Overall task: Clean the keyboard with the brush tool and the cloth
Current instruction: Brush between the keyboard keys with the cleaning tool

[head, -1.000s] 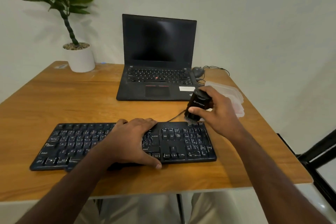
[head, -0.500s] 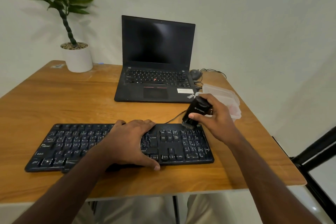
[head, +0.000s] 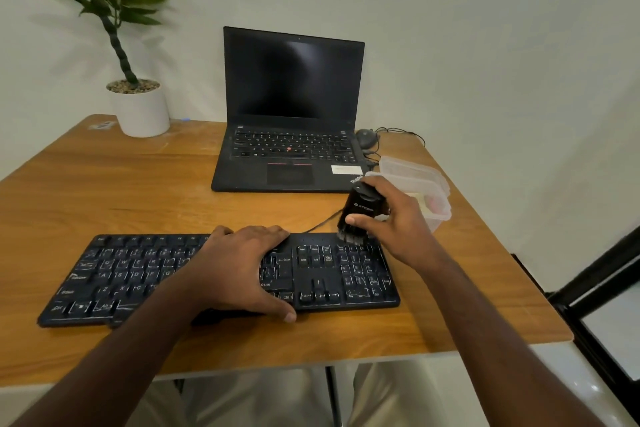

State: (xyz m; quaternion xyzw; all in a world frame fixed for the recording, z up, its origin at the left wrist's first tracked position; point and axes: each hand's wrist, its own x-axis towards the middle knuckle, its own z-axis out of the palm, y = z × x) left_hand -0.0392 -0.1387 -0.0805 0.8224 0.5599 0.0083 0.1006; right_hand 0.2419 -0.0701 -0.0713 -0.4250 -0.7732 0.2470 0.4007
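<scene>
A black wired keyboard (head: 322, 274) lies along the near side of the wooden table (head: 138, 198). My left hand (head: 239, 267) rests flat on its middle, thumb at the front edge, covering the keys beneath. My right hand (head: 398, 222) grips a black brush tool (head: 360, 215) upright, bristles down on the top right corner of the keyboard above the number pad. No cloth is visible to me.
An open black laptop (head: 291, 121) stands behind the keyboard. A clear plastic container (head: 426, 184) sits right of it, just behind my right hand. A mouse (head: 367, 137) with its cable lies at the far right. A potted plant (head: 138, 107) stands at the far left corner.
The brush has shifted slightly along the keyboard's top right edge, staying on the far row. My left hand stays put on the keys. The camera view has moved a little.
</scene>
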